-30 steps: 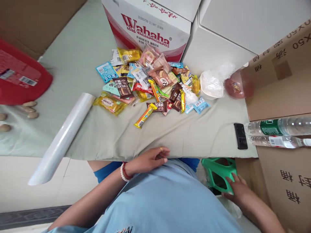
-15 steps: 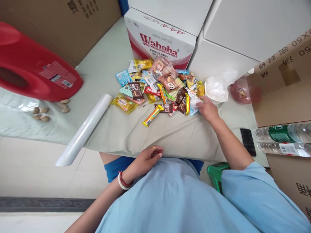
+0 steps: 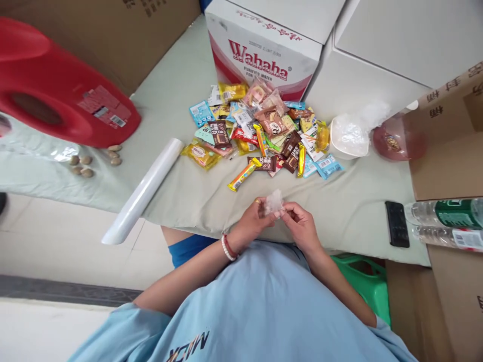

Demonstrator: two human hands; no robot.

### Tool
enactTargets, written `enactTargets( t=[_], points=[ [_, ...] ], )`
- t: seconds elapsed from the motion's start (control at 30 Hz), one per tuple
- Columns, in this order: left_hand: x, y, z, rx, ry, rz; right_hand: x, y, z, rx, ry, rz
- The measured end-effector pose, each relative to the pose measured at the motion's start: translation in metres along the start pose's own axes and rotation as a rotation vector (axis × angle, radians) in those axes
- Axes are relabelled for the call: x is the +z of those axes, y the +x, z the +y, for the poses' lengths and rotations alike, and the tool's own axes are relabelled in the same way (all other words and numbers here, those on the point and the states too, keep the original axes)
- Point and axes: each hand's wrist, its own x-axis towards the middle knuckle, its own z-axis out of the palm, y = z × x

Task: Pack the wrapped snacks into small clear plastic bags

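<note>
Both my hands meet at the front edge of the cloth-covered table. Between them is a small, crumpled, whitish see-through plastic bag. My left hand, with a ring and bracelets, pinches its lower left part. The fingertips of my right hand grip its lower right edge. Beyond the hands lies a heap of wrapped snacks, with a brown packet on top. A yellow-orange snack stick lies at the near side, and a light blue packet at the right.
A white bowl with clear plastic and a red bowl stand right of the heap. A plastic roll overhangs the front edge. Left are a red jug and several nuts; right, a phone and bottles.
My right hand has come back from the heap's right side to the front edge with the plastic bag. My left hand has risen to meet it and grips it too.
</note>
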Motion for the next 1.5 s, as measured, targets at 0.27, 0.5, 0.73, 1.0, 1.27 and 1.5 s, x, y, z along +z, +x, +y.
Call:
enactTargets(
  t=[0.27, 0.5, 0.73, 1.0, 1.27, 1.5],
  points=[
    [-0.01, 0.015, 0.002, 0.013, -0.212, 0.144, -0.039, 0.008, -0.003, 0.229, 0.371, 0.063],
    [-0.015, 0.007, 0.006, 0.056, -0.196, 0.09, -0.042, 0.014, 0.007, -0.272, -0.466, 0.11],
    [-0.026, 0.012, 0.011, -0.015, -0.243, 0.098, -0.049, 0.025, -0.001, -0.368, -0.443, -0.111],
    [-0.054, 0.014, 0.006, 0.072, -0.023, 0.144, -0.053, 0.022, 0.008, 0.211, 0.123, 0.062],
    [-0.045, 0.006, 0.012, 0.318, 0.252, -0.002, -0.046, 0.023, 0.006, -0.422, -0.549, -0.012],
    [-0.032, 0.0, 0.019, 0.3, 0.164, -0.206, -0.03, 0.037, -0.001, -0.59, -0.501, -0.173]
  ],
)
